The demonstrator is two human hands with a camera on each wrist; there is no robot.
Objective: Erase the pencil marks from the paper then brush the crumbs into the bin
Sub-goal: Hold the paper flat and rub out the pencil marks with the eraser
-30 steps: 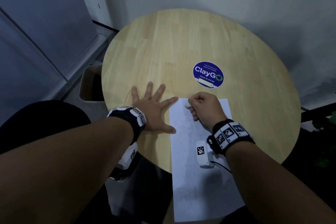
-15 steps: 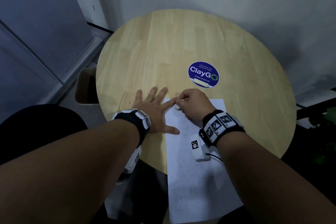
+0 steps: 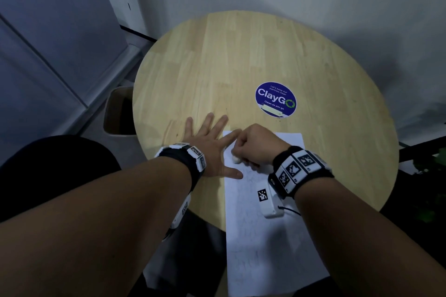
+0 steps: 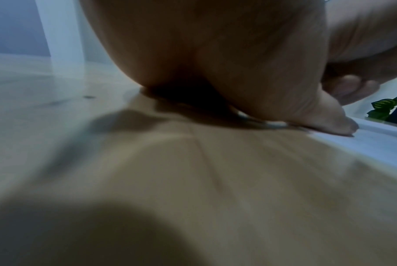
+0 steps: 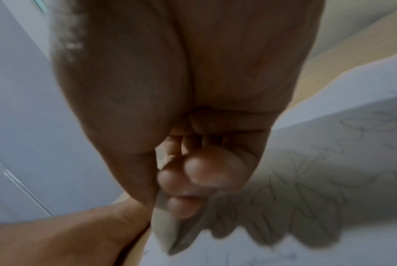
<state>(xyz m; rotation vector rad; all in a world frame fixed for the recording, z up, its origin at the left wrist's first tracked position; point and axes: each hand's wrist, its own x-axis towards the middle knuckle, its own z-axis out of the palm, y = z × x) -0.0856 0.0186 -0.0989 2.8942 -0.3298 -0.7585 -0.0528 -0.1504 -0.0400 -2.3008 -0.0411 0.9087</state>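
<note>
Eraser [image 3: 236, 159] pinched in right hand [image 3: 255, 146] at paper's [image 3: 265, 248] far-left corner; long axis runs nearward, unerased marks [image 5: 306, 180] nearer; left hand [image 3: 207, 149] spread flat, pinning edge.

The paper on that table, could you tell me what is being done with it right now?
A person is erasing pencil marks. The right hand grips a white eraser against the paper, where scribbles remain. The left hand lies flat, its thumb and a fingertip on the sheet's edge. The bin stands beside the table.
</note>
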